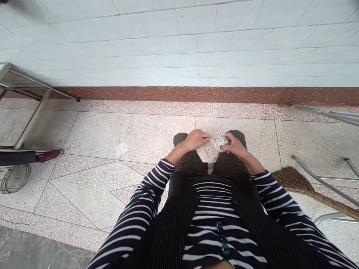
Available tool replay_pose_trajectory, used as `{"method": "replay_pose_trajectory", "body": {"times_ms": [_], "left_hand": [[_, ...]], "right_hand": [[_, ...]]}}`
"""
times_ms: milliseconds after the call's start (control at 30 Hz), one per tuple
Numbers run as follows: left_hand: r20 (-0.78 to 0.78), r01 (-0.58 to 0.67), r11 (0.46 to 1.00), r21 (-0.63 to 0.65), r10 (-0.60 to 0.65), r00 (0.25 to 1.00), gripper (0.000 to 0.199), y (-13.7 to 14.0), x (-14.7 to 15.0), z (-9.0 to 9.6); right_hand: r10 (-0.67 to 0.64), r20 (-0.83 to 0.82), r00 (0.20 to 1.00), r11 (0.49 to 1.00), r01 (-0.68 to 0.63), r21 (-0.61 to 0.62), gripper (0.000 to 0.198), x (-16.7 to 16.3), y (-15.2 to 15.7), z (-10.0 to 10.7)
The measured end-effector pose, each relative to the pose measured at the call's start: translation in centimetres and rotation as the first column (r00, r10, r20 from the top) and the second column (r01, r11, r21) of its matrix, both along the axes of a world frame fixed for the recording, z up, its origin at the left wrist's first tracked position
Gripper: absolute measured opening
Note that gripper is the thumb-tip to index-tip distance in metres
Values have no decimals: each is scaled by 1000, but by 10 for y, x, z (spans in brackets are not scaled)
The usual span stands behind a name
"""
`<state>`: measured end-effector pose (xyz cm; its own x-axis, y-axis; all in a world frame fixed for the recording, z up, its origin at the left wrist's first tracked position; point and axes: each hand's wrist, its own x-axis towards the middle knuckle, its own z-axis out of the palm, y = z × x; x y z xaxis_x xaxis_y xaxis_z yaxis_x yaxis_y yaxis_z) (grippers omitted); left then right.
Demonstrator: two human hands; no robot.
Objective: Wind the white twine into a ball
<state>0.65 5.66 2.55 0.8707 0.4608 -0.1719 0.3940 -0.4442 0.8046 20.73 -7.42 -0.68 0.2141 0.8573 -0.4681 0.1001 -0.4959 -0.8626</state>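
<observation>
My right hand [235,145] is closed around a small bundle of white cord [223,142], held above my right knee. The cord looks thick and twisted, and the bundle is partly hidden by my fingers. From its left side a short strand [213,142] runs across the gap between my knees. My left hand [198,139] pinches the end of that strand between thumb and fingertips. Both forearms rest near my thighs, in striped sleeves.
A straw broom [291,178] lies at the right beside metal stool legs [311,176]. At left stand a metal-framed table [30,125], another person's shoe [49,155] and a wire rack [17,179]. White paper [121,149] lies on the floor. A tiled wall [179,48] rises ahead.
</observation>
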Motion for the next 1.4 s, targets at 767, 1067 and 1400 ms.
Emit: {"method": "replay_pose_trajectory", "body": {"times_ms": [767,1067,1400], "left_hand": [[58,-39,967,-251,55,997,39,-19,-1,-22],[99,-38,992,118,26,995,32,19,10,13],[34,-172,965,-195,182,983,31,-31,10,-49]], "right_hand": [[-460,371,807,868,320,381,66,35,45,45],[128,-483,866,991,-128,32,52,-10,7,20],[3,-641,768,965,165,203,70,-13,2,49]]}}
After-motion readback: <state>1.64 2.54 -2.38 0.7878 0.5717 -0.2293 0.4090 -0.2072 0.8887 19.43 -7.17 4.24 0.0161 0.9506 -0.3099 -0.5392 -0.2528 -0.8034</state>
